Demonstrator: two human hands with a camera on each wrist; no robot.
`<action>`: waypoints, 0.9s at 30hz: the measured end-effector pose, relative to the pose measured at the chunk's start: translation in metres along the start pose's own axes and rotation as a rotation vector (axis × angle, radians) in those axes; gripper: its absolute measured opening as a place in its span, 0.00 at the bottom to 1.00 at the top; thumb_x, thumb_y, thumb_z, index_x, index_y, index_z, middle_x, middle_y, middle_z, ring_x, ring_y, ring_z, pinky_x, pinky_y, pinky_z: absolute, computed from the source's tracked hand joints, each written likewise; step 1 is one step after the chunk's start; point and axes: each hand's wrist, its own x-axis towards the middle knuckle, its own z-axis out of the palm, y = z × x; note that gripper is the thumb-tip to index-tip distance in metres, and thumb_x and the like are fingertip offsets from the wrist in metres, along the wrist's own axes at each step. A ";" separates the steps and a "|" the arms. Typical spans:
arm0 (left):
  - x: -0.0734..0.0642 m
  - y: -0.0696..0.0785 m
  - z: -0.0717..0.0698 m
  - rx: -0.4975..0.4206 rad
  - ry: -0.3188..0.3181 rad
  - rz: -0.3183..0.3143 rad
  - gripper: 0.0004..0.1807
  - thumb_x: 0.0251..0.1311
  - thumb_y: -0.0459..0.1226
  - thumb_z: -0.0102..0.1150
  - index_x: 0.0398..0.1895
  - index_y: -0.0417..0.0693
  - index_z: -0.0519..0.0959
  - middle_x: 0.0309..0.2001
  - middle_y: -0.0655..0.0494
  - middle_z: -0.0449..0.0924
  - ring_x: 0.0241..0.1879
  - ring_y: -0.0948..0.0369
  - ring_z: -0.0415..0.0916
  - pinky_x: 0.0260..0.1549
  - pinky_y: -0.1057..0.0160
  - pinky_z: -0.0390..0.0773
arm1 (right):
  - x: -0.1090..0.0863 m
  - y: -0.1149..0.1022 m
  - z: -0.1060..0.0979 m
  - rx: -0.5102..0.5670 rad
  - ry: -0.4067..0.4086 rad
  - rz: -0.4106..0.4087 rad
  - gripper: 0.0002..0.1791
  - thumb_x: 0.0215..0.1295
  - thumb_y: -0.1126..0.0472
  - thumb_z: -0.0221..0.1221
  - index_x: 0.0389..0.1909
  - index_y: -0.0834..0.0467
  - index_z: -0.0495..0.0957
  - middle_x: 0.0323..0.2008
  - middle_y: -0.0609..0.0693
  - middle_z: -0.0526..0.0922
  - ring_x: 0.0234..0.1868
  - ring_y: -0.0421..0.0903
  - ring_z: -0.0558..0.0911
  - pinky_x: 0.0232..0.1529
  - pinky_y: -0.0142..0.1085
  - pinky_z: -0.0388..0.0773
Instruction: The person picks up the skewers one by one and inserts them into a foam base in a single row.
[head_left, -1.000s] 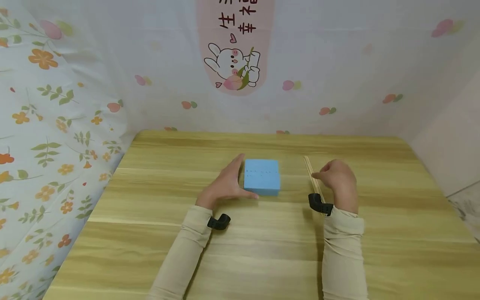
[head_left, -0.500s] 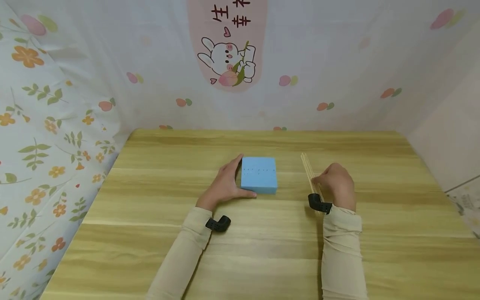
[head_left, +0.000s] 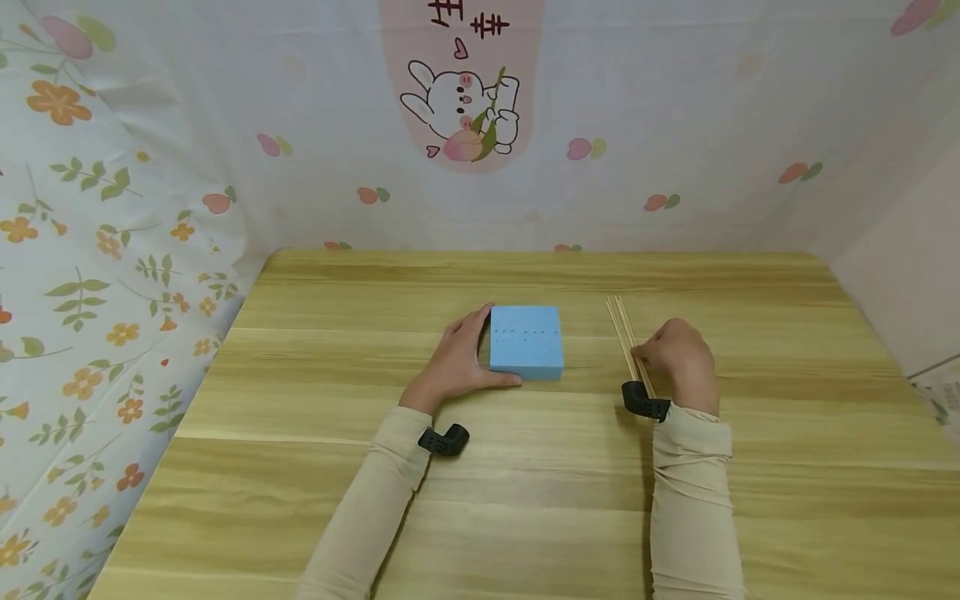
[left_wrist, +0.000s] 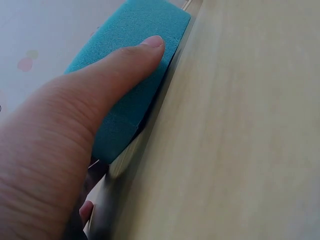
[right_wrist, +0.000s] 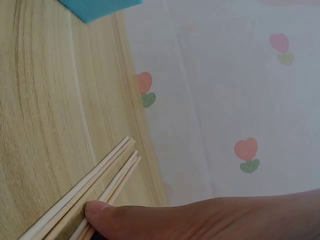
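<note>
A light blue foam block [head_left: 527, 337] with rows of small dark holes on top lies on the table. My left hand [head_left: 453, 358] grips it from its left side, with the thumb along the front face in the left wrist view and the other fingers mostly hidden. To the right lie several thin wooden sticks [head_left: 621, 329], spread into two narrow groups. My right hand [head_left: 678, 354] has curled fingers and pinches the right-hand group. In the right wrist view its thumb [right_wrist: 100, 212] presses on these sticks; the other fingers are out of sight.
The wood-grain table [head_left: 525, 500] ends at a white printed cloth [head_left: 637, 108] behind. A flowered cloth [head_left: 112, 275] hangs along the left. Black curved wrist mounts [head_left: 444, 440] sit on both sleeves.
The sticks have parted into two groups under the right hand, which shifted only slightly. The left hand stays at the block. The head view has moved a little.
</note>
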 end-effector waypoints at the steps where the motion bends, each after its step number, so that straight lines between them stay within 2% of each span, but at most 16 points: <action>1: 0.000 0.000 0.000 -0.002 -0.001 -0.007 0.73 0.44 0.62 0.80 0.86 0.53 0.42 0.82 0.49 0.52 0.80 0.45 0.46 0.76 0.43 0.54 | 0.000 0.000 0.000 0.003 -0.002 0.004 0.16 0.70 0.59 0.63 0.37 0.72 0.85 0.33 0.57 0.81 0.32 0.51 0.73 0.29 0.39 0.71; 9: -0.002 -0.001 0.000 -0.007 -0.005 -0.025 0.73 0.44 0.63 0.80 0.86 0.54 0.42 0.82 0.50 0.51 0.80 0.45 0.44 0.76 0.41 0.54 | 0.000 -0.001 0.000 0.004 -0.001 0.020 0.16 0.71 0.59 0.63 0.39 0.72 0.84 0.42 0.63 0.82 0.35 0.54 0.75 0.30 0.40 0.73; 16: -0.004 -0.003 0.001 -0.005 -0.009 -0.020 0.73 0.45 0.63 0.79 0.86 0.53 0.41 0.82 0.49 0.50 0.81 0.46 0.44 0.76 0.42 0.53 | 0.000 -0.003 0.000 -0.008 -0.031 0.004 0.17 0.71 0.60 0.61 0.41 0.75 0.83 0.41 0.63 0.82 0.37 0.56 0.76 0.34 0.43 0.76; 19: -0.004 -0.003 0.001 -0.002 -0.009 -0.014 0.73 0.45 0.63 0.79 0.86 0.52 0.41 0.82 0.49 0.51 0.81 0.47 0.45 0.77 0.43 0.52 | -0.001 -0.005 -0.003 -0.029 -0.026 -0.032 0.16 0.72 0.60 0.60 0.34 0.73 0.83 0.40 0.64 0.81 0.33 0.53 0.76 0.32 0.42 0.75; 21: -0.004 -0.003 0.001 0.004 -0.012 -0.014 0.73 0.46 0.63 0.78 0.86 0.52 0.41 0.82 0.49 0.51 0.81 0.47 0.45 0.77 0.44 0.51 | -0.003 -0.007 -0.006 -0.010 -0.011 -0.062 0.18 0.73 0.61 0.59 0.26 0.70 0.80 0.39 0.63 0.81 0.26 0.49 0.72 0.28 0.40 0.72; 22: -0.004 -0.003 0.000 0.004 -0.011 -0.014 0.73 0.46 0.63 0.79 0.86 0.52 0.41 0.82 0.50 0.51 0.81 0.48 0.45 0.77 0.44 0.51 | -0.005 -0.009 -0.008 0.006 -0.004 -0.078 0.18 0.74 0.61 0.58 0.25 0.69 0.79 0.39 0.63 0.81 0.24 0.47 0.71 0.27 0.39 0.70; 25: -0.003 -0.002 0.000 0.010 -0.011 -0.001 0.72 0.46 0.63 0.78 0.86 0.51 0.42 0.82 0.50 0.51 0.81 0.49 0.46 0.77 0.45 0.49 | -0.010 -0.015 -0.013 0.070 0.023 -0.136 0.18 0.79 0.59 0.53 0.32 0.68 0.77 0.39 0.63 0.82 0.25 0.46 0.71 0.27 0.39 0.68; 27: -0.001 -0.001 0.000 0.010 -0.013 0.012 0.72 0.46 0.63 0.78 0.85 0.51 0.42 0.82 0.51 0.51 0.81 0.49 0.46 0.78 0.45 0.48 | -0.014 -0.022 -0.015 0.111 0.043 -0.188 0.17 0.81 0.57 0.51 0.42 0.69 0.77 0.37 0.61 0.83 0.30 0.49 0.76 0.30 0.39 0.70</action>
